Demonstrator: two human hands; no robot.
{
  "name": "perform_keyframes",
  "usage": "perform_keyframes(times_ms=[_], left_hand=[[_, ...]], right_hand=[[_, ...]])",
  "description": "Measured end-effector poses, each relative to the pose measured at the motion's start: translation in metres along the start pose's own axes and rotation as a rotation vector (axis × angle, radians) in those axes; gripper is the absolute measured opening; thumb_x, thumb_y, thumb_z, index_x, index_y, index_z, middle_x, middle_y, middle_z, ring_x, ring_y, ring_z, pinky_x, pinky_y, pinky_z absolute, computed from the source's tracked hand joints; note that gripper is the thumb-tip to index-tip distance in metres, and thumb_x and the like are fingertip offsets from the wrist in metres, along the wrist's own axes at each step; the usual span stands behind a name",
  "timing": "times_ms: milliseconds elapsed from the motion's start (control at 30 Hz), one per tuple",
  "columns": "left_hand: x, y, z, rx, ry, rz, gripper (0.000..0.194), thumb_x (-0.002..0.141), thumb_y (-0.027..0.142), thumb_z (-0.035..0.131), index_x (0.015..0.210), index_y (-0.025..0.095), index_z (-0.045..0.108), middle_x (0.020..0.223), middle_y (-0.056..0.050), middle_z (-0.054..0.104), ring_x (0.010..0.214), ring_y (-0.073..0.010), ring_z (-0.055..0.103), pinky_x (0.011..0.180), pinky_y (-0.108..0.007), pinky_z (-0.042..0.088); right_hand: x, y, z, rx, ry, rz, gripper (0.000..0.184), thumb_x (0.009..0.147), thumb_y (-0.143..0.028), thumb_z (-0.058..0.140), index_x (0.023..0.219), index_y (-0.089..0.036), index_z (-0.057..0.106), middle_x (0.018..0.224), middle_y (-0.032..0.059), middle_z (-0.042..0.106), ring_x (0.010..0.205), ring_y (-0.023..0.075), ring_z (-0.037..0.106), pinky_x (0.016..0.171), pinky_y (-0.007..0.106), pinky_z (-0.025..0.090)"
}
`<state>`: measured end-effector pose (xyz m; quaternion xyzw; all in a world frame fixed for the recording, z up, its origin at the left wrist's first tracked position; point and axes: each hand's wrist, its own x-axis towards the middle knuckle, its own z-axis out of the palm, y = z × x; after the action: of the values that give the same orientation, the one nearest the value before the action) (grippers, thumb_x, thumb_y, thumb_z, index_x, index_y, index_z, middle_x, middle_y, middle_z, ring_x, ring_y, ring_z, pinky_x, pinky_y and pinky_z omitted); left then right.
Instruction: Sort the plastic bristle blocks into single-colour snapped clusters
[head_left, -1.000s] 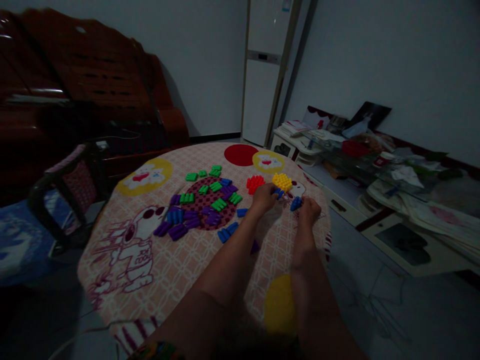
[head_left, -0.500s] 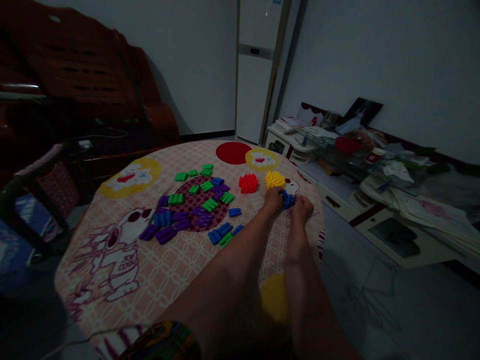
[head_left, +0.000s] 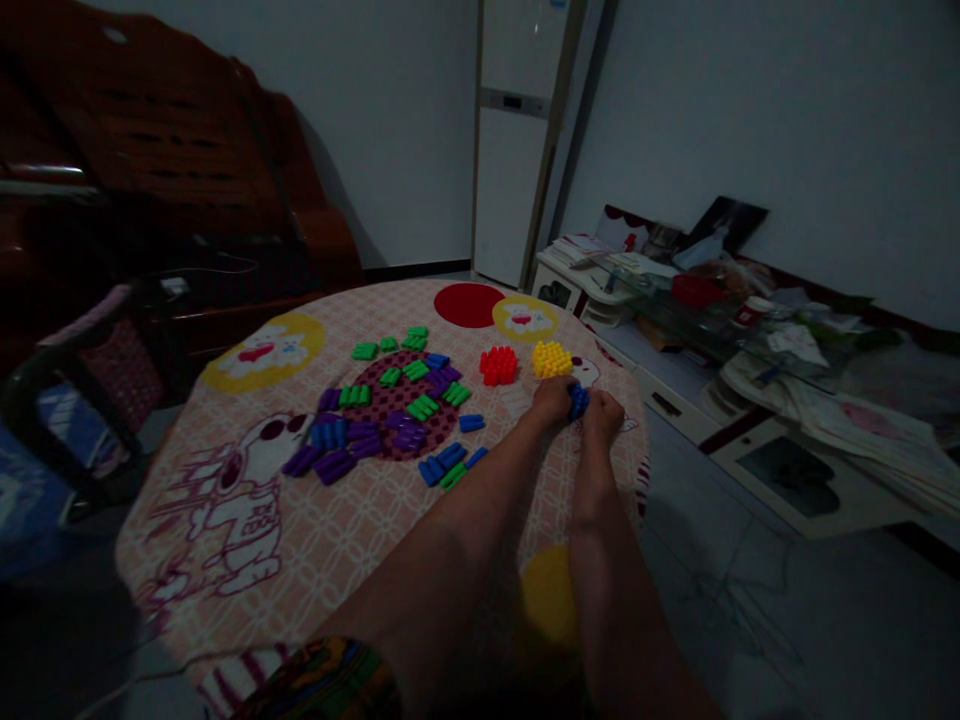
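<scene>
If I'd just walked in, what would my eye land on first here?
Probably the bright red cluster and yellow cluster, side by side on the patterned tablecloth, beyond the left hand. Next, that hand and the right hand, close together near the table's right side, with blue pieces held between them. Further left, green pieces and purple pieces lie scattered on and around a printed checked circle.

Both forearms [head_left: 450, 530] are extended, the left hand [head_left: 553, 400] and right hand [head_left: 604, 412] held curled, close together, near the table [head_left: 352, 545]'s right edge.
</scene>
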<state>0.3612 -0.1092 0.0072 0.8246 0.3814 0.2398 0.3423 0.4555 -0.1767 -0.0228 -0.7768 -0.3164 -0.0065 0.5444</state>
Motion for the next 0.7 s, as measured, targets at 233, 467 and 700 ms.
perform_keyframes(times_ms=[233,467,700], left_hand=[[-0.008,0.009,-0.007,0.027,-0.006,0.0,0.047,0.085,0.005,0.052,0.128,0.014,0.069,0.13,-0.014,0.07,0.121,-0.0229,0.065,0.107,-0.033,0.047],[-0.033,0.012,-0.055,0.108,0.023,0.051,0.042,0.09,0.017,0.058,0.131,0.011,0.066,0.133,-0.015,0.068,0.124,-0.0248,0.062,0.109,-0.032,0.044],[-0.081,-0.023,-0.145,0.572,-0.089,-0.138,0.035,0.08,0.023,0.071,0.114,0.017,0.074,0.111,-0.011,0.075,0.106,-0.0263,0.069,0.089,-0.03,0.051]], right_hand=[[-0.002,0.002,0.001,-0.043,-0.004,-0.018,0.041,0.084,-0.042,0.045,0.083,-0.018,0.078,0.083,0.0099,0.075,0.078,0.0222,0.06,0.074,0.031,0.042],[-0.004,-0.002,0.001,0.04,0.014,-0.014,0.038,0.084,-0.041,0.045,0.075,-0.018,0.074,0.074,0.0067,0.073,0.07,0.0199,0.057,0.069,0.03,0.04],[-0.004,-0.005,0.002,0.071,0.045,0.036,0.034,0.081,-0.04,0.047,0.069,-0.018,0.071,0.067,0.004,0.068,0.066,0.0189,0.054,0.064,0.03,0.037]])
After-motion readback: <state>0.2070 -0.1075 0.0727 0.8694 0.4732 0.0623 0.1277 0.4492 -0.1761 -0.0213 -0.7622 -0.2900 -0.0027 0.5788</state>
